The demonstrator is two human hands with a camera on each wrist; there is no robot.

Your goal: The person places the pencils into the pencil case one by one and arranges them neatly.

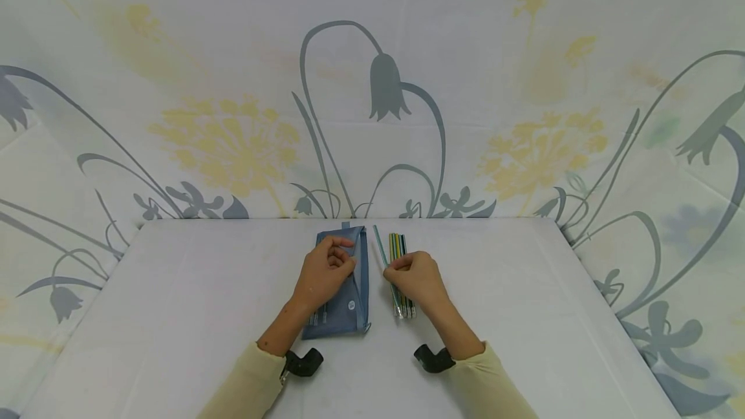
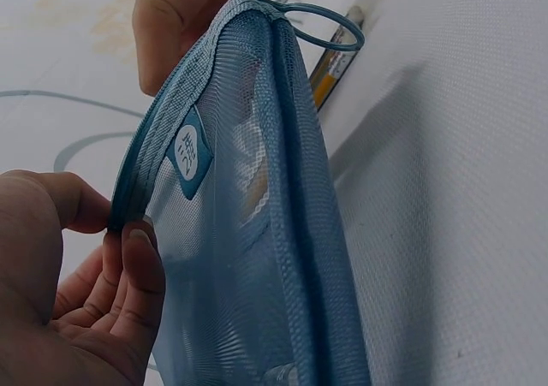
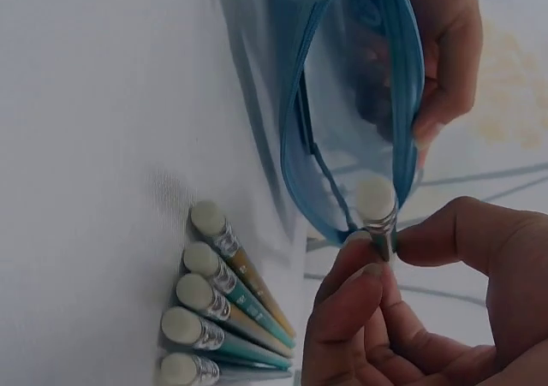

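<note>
At the middle of the table (image 1: 192, 302), I check the left hand (image 1: 326, 270) first: its thumb and forefinger pinch the rim (image 2: 145, 159) of the pouch (image 1: 340, 319); the remaining fingers curl loosely. I judge that this pinch serves to hold the mesh up, since the mouth gapes in the right wrist view. Pale shapes show through the mesh, but I cannot tell what they are.

Just right of the pouch, I locate the pencil (image 1: 379, 242), its far end tilted toward the pouch. The right hand (image 1: 420, 280) grips it between thumb and fingertips, with no gap left, close behind the eraser (image 3: 375, 199). This hold probably leaves most of the shaft free.

Beside it, partly under the right hand, the loose pencils (image 1: 398, 247) lie side by side, erasers toward the person, presumably for easy pick-up.
</note>
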